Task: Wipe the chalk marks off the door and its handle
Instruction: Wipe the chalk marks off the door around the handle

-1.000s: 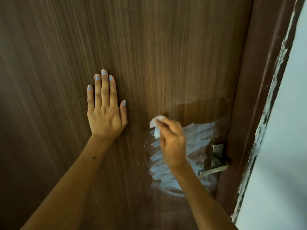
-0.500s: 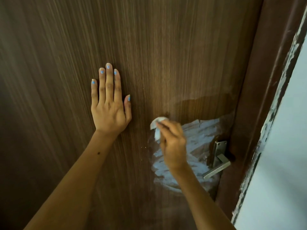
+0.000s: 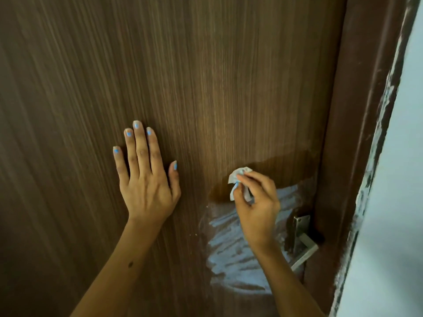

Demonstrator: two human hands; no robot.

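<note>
**Partway through: top band wiped, chalk patch and handle left**

Roughly a strip of the door [image 3: 206, 76] is done, by my reading. I see a darker, damp-looking band running from beside my right hand [image 3: 257, 209] across to the door's latch edge, clear of white. Below it the chalk marks [image 3: 231, 250] form a broad smeared patch, reaching from under my wrist down toward the door's lower right, next to the lever handle [image 3: 302, 245]. So most of the chalk remains. Whether the handle and its plate carry chalk I cannot tell; I judge them not yet wiped.

My right hand has its fingers pinched together on a small crumpled white wipe [image 3: 239, 179], held at the left end of the damp band, just above the chalk. My left hand [image 3: 146, 179] lies flat on the bare door, fingers nearly together and holding nothing, well left of the patch.

No brand, label or writing is readable anywhere.
</note>
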